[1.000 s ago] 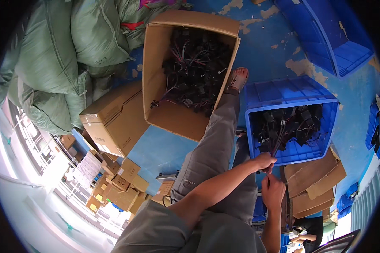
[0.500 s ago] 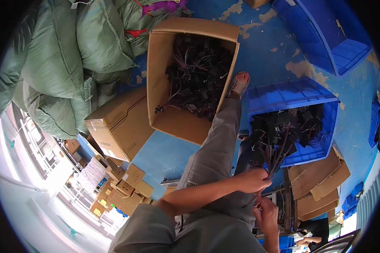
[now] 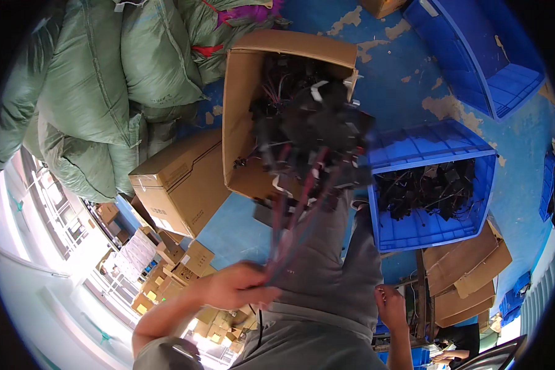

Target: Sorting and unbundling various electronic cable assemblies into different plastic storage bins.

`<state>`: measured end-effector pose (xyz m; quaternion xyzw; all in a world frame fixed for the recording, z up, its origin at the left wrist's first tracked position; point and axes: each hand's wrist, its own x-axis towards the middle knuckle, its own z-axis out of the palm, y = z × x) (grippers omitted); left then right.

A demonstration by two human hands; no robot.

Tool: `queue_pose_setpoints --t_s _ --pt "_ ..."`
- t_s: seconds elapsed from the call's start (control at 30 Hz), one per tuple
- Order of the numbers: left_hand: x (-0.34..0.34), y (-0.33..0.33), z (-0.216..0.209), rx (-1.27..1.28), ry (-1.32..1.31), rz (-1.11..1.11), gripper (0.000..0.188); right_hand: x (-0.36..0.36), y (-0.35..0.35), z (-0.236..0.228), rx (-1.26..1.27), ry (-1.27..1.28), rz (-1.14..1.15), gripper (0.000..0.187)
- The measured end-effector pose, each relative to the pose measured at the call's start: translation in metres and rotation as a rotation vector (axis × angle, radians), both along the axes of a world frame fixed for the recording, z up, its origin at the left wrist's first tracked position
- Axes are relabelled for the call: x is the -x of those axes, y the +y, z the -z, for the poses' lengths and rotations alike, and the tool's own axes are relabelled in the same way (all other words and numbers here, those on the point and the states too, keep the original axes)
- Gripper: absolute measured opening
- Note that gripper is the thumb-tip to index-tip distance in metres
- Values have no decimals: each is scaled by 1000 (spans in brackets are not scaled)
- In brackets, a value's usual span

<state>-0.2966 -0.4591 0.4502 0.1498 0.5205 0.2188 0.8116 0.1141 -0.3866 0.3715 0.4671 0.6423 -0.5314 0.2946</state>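
My left hand [image 3: 237, 287] is closed round the cable ends of a bundle of black box-shaped parts with wires [image 3: 317, 126]. The cables, reddish and dark, run up from the fist, and the parts fan out at their far end, smeared by motion. They hang over the open cardboard box [image 3: 235, 92] and hide part of it. More such wired parts lie inside that box. To the right, a tilted blue crate [image 3: 435, 145] also has black wired parts [image 3: 425, 188] in it. My right hand [image 3: 391, 305] is near my right thigh, fingers curled in, with nothing visible in them.
Stuffed green sacks [image 3: 83, 86] are piled at the far left, beside a closed carton [image 3: 182, 185]. Another blue crate [image 3: 456, 55] stands at the far right. Flattened cardboard [image 3: 465, 259] leans below the near crate. A co-worker's arm [image 3: 453, 356] shows at the lower right.
My left hand has swung left and back from the blue crate, carrying the bundle out of it and over the cardboard box. My right hand has come off the cables.
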Motion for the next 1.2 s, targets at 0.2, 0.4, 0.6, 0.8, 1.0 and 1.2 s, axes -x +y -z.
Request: queue_pose_setpoints --t_s 0.2,0.4,0.6,0.8,1.0,1.2 --pt "44 -40 -26 -28 626 842 31 1 -2 20 18 -13 -6 17" --pt "82 -69 -18 272 775 1036 35 -7 -3 29 -34 5 -123 15" --pt "90 -118 -2 635 500 1075 37 -27 -14 44 -63 18 -107 16" --pt "94 -131 8 837 368 858 38 -46 -24 55 -3 -45 -83 23" --pt "73 -115 44 522 577 938 38 -55 -27 56 -5 -60 -60 22" --pt "59 -117 153 181 788 1143 37 -61 -39 59 -64 -49 21 22"
